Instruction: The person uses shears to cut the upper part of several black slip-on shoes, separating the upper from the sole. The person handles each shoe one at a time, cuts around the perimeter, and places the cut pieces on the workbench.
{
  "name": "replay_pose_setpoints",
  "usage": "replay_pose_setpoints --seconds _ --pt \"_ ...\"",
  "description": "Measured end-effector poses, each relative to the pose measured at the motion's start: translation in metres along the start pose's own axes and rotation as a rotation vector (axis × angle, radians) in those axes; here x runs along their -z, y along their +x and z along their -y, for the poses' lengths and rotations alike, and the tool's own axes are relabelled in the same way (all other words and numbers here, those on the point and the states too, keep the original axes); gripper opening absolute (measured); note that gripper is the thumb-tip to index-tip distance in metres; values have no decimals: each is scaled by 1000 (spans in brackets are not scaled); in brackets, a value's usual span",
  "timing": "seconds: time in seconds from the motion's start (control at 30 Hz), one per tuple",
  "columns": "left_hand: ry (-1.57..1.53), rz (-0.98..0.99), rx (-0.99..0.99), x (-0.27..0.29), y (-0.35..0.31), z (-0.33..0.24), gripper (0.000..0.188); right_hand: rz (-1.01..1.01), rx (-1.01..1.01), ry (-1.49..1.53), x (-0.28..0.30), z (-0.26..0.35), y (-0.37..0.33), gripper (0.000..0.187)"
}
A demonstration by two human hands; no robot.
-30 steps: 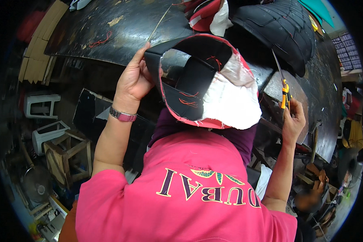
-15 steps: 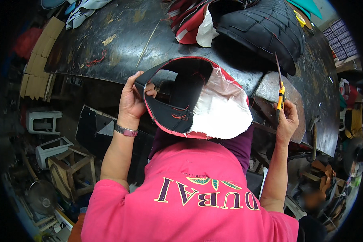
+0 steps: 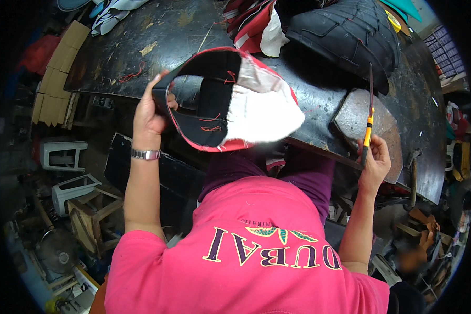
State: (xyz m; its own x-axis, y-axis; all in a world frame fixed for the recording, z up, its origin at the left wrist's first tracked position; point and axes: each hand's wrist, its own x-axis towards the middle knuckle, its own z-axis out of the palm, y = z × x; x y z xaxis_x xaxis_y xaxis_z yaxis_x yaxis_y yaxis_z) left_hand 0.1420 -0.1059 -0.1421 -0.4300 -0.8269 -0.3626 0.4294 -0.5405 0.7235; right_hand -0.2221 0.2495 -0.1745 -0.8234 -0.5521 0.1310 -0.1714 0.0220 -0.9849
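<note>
My left hand grips the black end of a shoe upper, its fingers curled through the opening. The upper is held up above my lap at the bench edge. It shows black lining, a red edge, white backing with frayed borders, and several loose red threads. My right hand is closed round a slim pointed tool with a long, thin dark shaft and a yellow-and-black handle. The shaft points away from me, apart from the upper. Whether it is a blade I cannot tell.
A dark, worn workbench stretches ahead. On it lie black uppers, red-and-white uppers, red thread scraps and a metal slab. Cardboard stands at the left, above white plastic stools. Purple trousers cover my legs.
My left hand has moved left and slightly away from me, carrying the upper with it and tilting it. My right hand has shifted slightly, with the tool's shaft now more upright.
</note>
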Motion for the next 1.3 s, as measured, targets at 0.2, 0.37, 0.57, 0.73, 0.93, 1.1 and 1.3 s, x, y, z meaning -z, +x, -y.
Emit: replay_pose_setpoints --seconds 0.2,0.37,0.57,0.73,0.93,1.1,1.3 --pt "38 -68 -355 -2 -2 36 55 75 -193 4 -29 30 -44 22" --pt "1097 51 -1341 -37 -42 69 87 138 -404 88 -42 32 -51 20" --pt "1798 166 -1394 -58 -51 69 50 193 -510 218 -46 23 -54 19" --pt "1714 627 -1349 -91 -22 34 33 167 -640 479 -41 19 -58 19" --pt "916 533 -613 -116 -31 -18 18 165 -561 638 -23 17 -67 34" --pt "954 451 93 -91 61 -21 21 295 -645 691 -31 9 -74 35" --pt "1331 358 -161 -71 84 -11 38 384 -707 735 -37 2 -84 41"
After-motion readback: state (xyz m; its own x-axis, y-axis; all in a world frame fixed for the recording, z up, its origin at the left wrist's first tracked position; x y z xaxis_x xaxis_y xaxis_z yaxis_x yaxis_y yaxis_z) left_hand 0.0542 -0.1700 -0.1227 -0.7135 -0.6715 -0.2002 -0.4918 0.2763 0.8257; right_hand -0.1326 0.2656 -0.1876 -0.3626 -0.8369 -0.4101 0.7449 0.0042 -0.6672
